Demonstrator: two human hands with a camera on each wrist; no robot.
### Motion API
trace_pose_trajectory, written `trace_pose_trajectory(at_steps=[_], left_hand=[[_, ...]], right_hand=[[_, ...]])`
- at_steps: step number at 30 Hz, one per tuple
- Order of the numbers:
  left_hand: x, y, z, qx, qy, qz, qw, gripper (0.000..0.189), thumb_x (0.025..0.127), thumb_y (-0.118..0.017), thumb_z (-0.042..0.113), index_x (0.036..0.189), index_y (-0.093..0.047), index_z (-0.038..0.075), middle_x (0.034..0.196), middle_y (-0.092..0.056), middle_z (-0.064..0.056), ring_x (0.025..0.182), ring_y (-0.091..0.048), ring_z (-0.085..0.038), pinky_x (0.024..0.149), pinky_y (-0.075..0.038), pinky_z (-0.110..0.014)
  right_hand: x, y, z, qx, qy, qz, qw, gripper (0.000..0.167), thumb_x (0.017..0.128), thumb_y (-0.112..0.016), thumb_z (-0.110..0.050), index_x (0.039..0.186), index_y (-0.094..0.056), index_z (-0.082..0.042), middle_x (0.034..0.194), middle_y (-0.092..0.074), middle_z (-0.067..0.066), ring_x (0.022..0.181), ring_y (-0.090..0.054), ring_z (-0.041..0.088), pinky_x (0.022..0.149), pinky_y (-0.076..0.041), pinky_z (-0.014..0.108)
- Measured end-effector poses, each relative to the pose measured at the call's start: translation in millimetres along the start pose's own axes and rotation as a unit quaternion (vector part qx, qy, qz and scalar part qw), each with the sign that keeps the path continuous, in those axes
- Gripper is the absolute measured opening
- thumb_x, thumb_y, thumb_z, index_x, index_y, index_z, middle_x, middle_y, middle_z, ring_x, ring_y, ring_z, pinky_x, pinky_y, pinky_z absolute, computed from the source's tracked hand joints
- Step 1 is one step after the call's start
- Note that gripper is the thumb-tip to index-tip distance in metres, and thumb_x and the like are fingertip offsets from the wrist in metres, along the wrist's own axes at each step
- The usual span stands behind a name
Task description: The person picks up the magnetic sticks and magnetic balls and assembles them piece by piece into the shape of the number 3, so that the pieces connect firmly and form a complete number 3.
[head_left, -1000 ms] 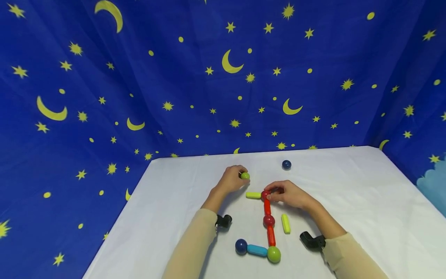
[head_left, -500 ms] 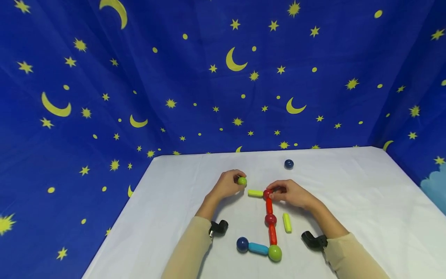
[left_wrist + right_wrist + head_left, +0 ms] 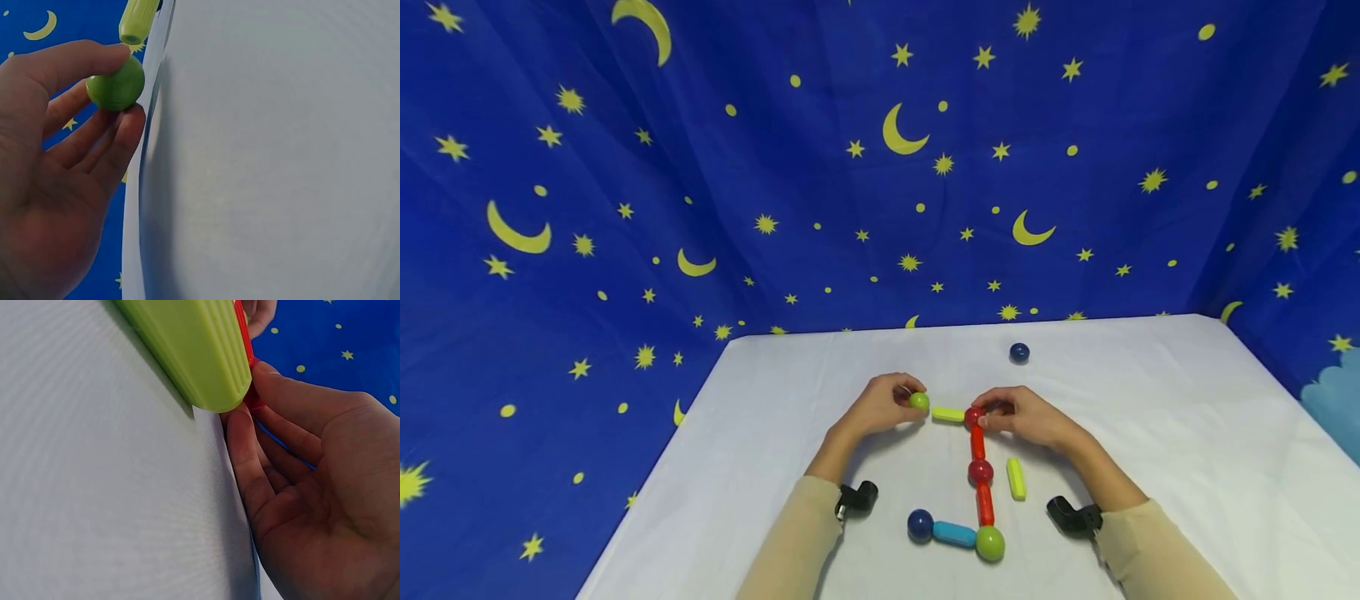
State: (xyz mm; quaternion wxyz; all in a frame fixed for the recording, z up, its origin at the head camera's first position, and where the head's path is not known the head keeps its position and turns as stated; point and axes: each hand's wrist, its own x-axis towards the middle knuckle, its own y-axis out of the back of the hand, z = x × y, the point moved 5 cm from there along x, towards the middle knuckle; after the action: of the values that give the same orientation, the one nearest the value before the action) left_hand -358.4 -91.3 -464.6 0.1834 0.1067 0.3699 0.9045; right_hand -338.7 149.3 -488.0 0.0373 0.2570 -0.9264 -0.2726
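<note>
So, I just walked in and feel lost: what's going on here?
A person's left hand pinches a green ball just off the free end of a yellow-green stick; the right hand pinches the red ball at its other end. Two red sticks and another red ball link that to a second green ball, then a blue stick and a navy ball. A loose yellow-green stick and another navy ball lie apart.

White-covered table [image 3: 1150, 400] before blue star-and-moon curtains [image 3: 820, 167].
</note>
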Motion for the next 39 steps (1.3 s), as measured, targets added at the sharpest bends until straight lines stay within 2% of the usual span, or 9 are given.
trace_pose_trajectory(at_steps=[7,17,26,34,39], left_hand=[[-5.0,-2.3,-0.9,-0.014,0.0,-0.014,0.9998,0.032,0.073,-0.08,0.026,0.103,-0.069,0.02,0.093,-0.069,0.004,0.081,-0.062,-0.007,0.074,-0.051,-0.023],[-7.6,-6.8,-3.9,-0.021,0.0,-0.007,0.9997,0.031,0.073,-0.08,0.024,0.101,-0.068,0.023,0.092,-0.068,0.007,0.081,-0.062,-0.007,0.073,-0.051,-0.023],[-10.2,-9.9,-5.5,-0.044,0.003,0.006,0.999,0.033,0.074,-0.08,0.022,0.104,-0.067,0.02,0.092,-0.067,0.004,0.082,-0.061,-0.009,0.073,-0.05,-0.021],[-11.9,-9.7,-5.8,-0.067,0.01,-0.005,0.9977,0.035,0.073,-0.08,0.023,0.104,-0.066,0.018,0.094,-0.067,0.0,0.085,-0.061,-0.015,0.074,-0.05,-0.023],[-11.0,-11.8,-10.7,-0.075,0.016,-0.009,0.997,0.034,0.072,-0.081,0.023,0.102,-0.066,0.019,0.093,-0.066,0.002,0.083,-0.06,-0.012,0.074,-0.05,-0.023]], right_hand=[[-0.2,-0.1,-0.4,0.005,0.001,-0.001,1.0,0.033,0.085,-0.068,-0.034,0.115,-0.064,-0.019,0.101,-0.067,0.0,0.086,-0.058,0.017,0.069,-0.047,0.025],[-0.6,-0.4,0.3,0.013,-0.001,0.0,0.9999,0.032,0.085,-0.069,-0.032,0.114,-0.064,-0.02,0.101,-0.067,0.0,0.086,-0.057,0.02,0.069,-0.047,0.027],[0.5,-0.1,1.6,0.004,-0.008,0.003,1.0,0.034,0.084,-0.069,-0.033,0.115,-0.064,-0.02,0.099,-0.067,0.0,0.084,-0.056,0.018,0.068,-0.047,0.027],[-0.3,0.5,-1.6,-0.005,-0.005,0.001,1.0,0.033,0.085,-0.068,-0.033,0.115,-0.065,-0.019,0.098,-0.067,0.0,0.082,-0.055,0.018,0.069,-0.047,0.026],[-0.6,-0.2,-2.9,-0.006,-0.004,0.0,1.0,0.033,0.086,-0.068,-0.032,0.116,-0.064,-0.018,0.1,-0.066,0.002,0.085,-0.054,0.019,0.072,-0.047,0.028]])
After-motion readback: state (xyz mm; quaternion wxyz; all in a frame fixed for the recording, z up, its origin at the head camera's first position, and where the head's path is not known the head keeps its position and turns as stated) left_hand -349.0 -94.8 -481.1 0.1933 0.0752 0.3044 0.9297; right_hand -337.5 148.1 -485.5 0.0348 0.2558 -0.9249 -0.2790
